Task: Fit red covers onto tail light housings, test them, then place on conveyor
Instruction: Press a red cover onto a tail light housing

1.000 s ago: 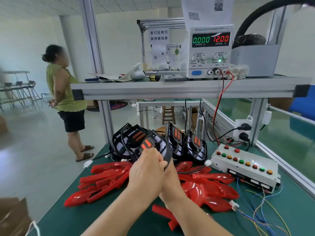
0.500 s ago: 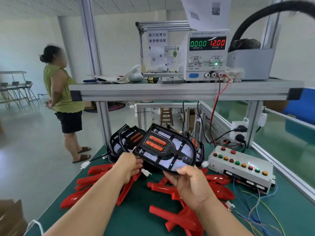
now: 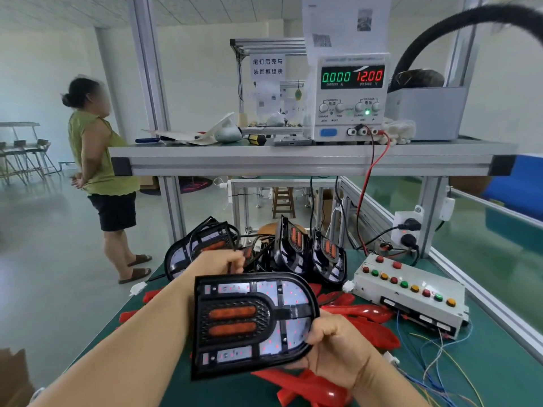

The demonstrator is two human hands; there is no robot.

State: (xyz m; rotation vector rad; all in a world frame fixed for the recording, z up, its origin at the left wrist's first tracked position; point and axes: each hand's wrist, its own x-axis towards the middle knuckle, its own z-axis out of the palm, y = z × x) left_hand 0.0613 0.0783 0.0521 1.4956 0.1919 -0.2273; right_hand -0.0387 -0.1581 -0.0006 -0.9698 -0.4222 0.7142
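My right hand (image 3: 338,348) grips the rounded right end of a black tail light housing (image 3: 252,321), held face up above the green bench. The housing has two orange strips and no red cover on it. My left hand (image 3: 219,261) is behind the housing's upper edge, its fingers curled and pinching a thin black cable. Several more housings (image 3: 293,248) stand in a cluster at the back of the bench. Loose red covers (image 3: 370,327) lie under and around the held housing.
A white control box (image 3: 411,292) with coloured buttons and loose wires sits to the right. The power supply (image 3: 349,98) on the upper shelf reads 0.000 and 12.00. The green conveyor (image 3: 484,251) runs along the right. A person (image 3: 100,160) stands at the left.
The housing has come nearer and lower, now lying flatter and facing me. My left hand left its left edge and now pinches a cable behind its top edge.
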